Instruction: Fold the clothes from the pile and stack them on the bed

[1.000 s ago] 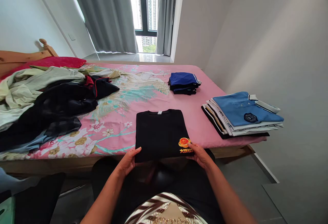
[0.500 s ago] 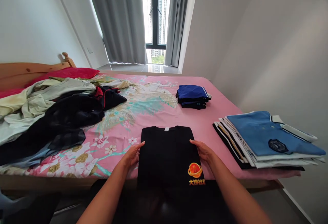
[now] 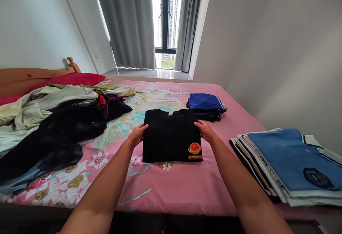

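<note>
A folded black T-shirt (image 3: 168, 137) with an orange planet-like print and yellow characters at its lower right is held by both sides above the bed. My left hand (image 3: 138, 134) grips its left edge, thumb on top and the other fingers mostly hidden beneath. On the opposite edge my right hand (image 3: 205, 131) pinches the fabric in the same way. The shirt's collar, with a small white label, faces away from me. Just behind its right corner is a stack of folded blue and black clothes (image 3: 206, 102).
Loose black, cream and grey clothes (image 3: 66, 123) lie heaped on the left of the bed. A taller stack of folded shirts (image 3: 291, 159), light blue polo on top, sits at the right front edge. Pink floral bedding (image 3: 171, 194) covers the bed; a red pillow (image 3: 82, 79) lies by the wooden headboard (image 3: 34, 77).
Both hands have carried the folded black T-shirt forward, away from my body and farther over the bed. My view has shifted closer to the bed. The clothes stacks stay put.
</note>
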The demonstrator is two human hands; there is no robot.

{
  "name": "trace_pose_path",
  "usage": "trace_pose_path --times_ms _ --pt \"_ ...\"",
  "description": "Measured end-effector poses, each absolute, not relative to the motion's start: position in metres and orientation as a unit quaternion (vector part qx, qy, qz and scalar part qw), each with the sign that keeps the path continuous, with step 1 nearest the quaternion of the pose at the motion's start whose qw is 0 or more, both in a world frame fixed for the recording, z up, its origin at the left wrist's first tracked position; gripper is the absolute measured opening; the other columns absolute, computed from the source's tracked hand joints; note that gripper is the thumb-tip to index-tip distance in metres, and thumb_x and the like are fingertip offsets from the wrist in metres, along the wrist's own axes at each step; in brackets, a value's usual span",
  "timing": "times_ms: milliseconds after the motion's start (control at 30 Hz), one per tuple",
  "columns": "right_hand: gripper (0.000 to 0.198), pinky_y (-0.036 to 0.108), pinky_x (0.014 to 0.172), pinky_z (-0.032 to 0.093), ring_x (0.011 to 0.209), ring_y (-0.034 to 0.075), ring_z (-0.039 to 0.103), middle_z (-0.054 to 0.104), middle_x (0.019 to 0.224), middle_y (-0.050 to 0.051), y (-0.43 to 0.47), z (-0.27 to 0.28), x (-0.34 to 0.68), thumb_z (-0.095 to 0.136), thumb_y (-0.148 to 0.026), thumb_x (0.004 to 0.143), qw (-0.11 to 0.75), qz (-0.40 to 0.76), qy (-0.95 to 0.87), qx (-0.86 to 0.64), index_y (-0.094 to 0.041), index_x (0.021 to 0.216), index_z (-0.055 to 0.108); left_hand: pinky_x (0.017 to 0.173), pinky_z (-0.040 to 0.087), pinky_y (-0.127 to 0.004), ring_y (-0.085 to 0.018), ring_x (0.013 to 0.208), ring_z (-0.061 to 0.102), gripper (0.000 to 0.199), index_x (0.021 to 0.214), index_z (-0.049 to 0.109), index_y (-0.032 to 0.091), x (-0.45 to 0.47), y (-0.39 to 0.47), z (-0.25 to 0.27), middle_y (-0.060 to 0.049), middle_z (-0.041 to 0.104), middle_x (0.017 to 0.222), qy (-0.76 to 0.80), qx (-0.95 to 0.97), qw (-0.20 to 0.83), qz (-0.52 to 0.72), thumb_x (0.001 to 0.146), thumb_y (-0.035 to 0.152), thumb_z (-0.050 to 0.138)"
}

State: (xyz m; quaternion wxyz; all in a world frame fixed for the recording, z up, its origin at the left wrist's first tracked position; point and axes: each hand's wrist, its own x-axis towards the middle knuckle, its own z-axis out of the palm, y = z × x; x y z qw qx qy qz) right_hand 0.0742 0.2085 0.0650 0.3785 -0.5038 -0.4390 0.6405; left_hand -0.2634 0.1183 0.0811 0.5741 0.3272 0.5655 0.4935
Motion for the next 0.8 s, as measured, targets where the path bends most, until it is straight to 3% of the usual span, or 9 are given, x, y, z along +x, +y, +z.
trace_pose_path --times_ms 133,367,500,600,700,800 --pt "0.041 0.025 0.055 0.051 0.062 0.012 0.061 0.064 0.088 0.008 0.202 0.022 0.078 0.064 -0.044 0.077 0.301 0.652 -0.412 -0.561 -0.015 0.104 0.056 0.051 0.048 -0.022 -0.016 0.060 0.063 0.044 0.099 0.063 0.013 -0.266 0.107 0.041 -0.007 0.069 0.076 0.613 0.310 0.584 0.432 0.067 0.041 0.074" --pt "0.055 0.021 0.039 0.044 0.053 0.013 0.061 0.063 0.098 0.010 0.159 -0.007 0.100 0.068 -0.059 0.068 0.199 0.663 -0.433 -0.578 -0.017 0.101 0.059 0.044 0.046 -0.020 -0.013 0.055 0.062 0.056 0.108 0.056 0.017 -0.264 0.066 0.001 -0.008 0.068 0.093 0.641 0.324 0.562 0.411 0.062 0.042 0.078" --pt "0.058 0.021 0.039 0.045 0.054 0.013 0.064 0.060 0.112 0.007 0.141 -0.009 0.096 0.068 -0.058 0.068 0.254 0.631 -0.448 -0.580 -0.025 0.113 0.049 0.041 0.043 -0.018 -0.011 0.050 0.061 0.061 0.110 0.045 0.021 -0.256 0.056 -0.004 -0.001 0.062 0.080 0.667 0.331 0.507 0.435 0.064 0.048 0.075" --pt "0.056 0.020 0.039 0.044 0.050 0.011 0.061 0.063 0.085 0.000 0.129 -0.017 0.094 0.067 -0.054 0.070 0.308 0.620 -0.445 -0.569 -0.026 0.114 0.044 0.034 0.031 -0.014 -0.008 0.042 0.055 0.054 0.098 0.044 0.021 -0.255 0.049 -0.008 0.004 0.058 0.069 0.670 0.334 0.511 0.422 0.065 0.056 0.070" --pt "0.047 0.016 0.031 0.031 0.037 0.009 0.048 0.049 0.055 -0.007 0.123 -0.024 0.096 0.065 -0.054 0.072 0.303 0.621 -0.475 -0.545 -0.022 0.101 0.049 0.031 0.022 -0.014 -0.006 0.034 0.045 0.052 0.088 0.044 0.021 -0.260 0.046 -0.008 0.005 0.057 0.061 0.663 0.340 0.549 0.379 0.066 0.064 0.064" --pt "0.043 0.016 0.028 0.026 0.033 0.008 0.042 0.043 0.047 -0.008 0.126 -0.026 0.098 0.063 -0.057 0.072 0.268 0.638 -0.486 -0.534 -0.020 0.089 0.050 0.031 0.019 -0.015 -0.005 0.031 0.041 0.051 0.083 0.044 0.020 -0.267 0.045 -0.003 0.005 0.055 0.053 0.646 0.353 0.588 0.335 0.066 0.065 0.062"
